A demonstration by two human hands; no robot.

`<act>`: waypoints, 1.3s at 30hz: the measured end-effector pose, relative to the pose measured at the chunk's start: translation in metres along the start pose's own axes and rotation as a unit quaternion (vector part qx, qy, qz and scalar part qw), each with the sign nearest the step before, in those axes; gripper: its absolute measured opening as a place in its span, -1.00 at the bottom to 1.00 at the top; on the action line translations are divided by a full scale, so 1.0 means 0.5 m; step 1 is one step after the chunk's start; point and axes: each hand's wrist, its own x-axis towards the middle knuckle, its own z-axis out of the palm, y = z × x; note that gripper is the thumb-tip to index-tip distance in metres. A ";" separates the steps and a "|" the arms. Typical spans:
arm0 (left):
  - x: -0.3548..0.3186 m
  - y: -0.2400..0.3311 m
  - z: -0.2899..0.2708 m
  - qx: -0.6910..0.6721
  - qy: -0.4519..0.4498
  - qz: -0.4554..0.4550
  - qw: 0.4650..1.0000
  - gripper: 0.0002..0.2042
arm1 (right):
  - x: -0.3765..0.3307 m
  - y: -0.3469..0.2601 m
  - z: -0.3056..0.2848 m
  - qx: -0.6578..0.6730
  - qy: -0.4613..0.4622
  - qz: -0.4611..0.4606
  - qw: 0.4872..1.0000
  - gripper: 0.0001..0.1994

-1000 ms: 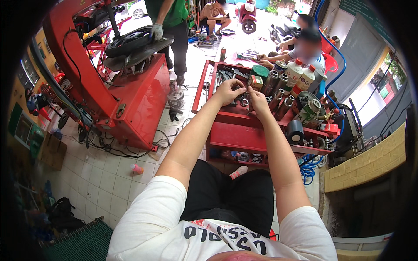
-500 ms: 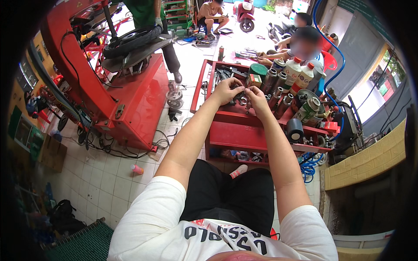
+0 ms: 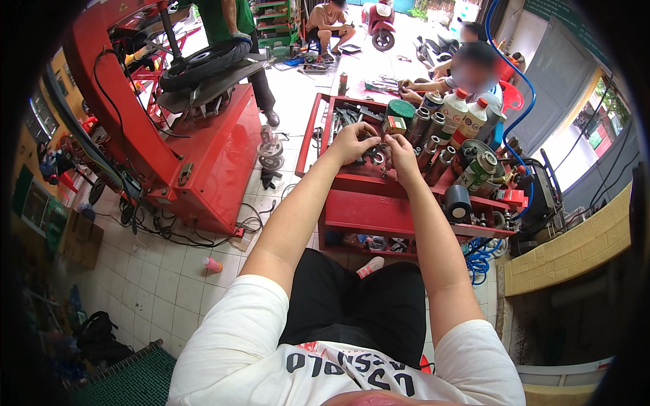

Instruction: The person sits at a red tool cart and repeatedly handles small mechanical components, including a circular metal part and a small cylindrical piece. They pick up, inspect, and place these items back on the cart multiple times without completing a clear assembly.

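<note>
Evidently mid-way through picking over small hardware: left hand and right hand side by side, nearly touching, low over the top tray of the red tool cart. Curled downward at both hands, fingertips drawn close together over a small ring-shaped metal part lying among other bits in the tray; too small and too crowded to tell whether either hand is actually clamped on it or only touching it. Reads as the sorting or gripping stage, nothing lifted clear of the tray.

Just beside the right hand, a packed row of grey spray cans; behind those, white bottles with red caps and a green-lidded tin. Near the cart's right edge, a black roll.

Calls next for a sure pinch on the one part and a straight lift, keeping the right wrist off the cans, which stand close enough to be knocked.

Well apart on the left, a red tyre machine with a tyre on top and a person in green standing at it.
</note>
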 end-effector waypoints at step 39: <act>0.005 -0.023 -0.009 0.007 0.024 0.006 1.000 -0.75 | -0.006 0.008 0.021 -0.019 -0.034 -0.046 0.998 -0.65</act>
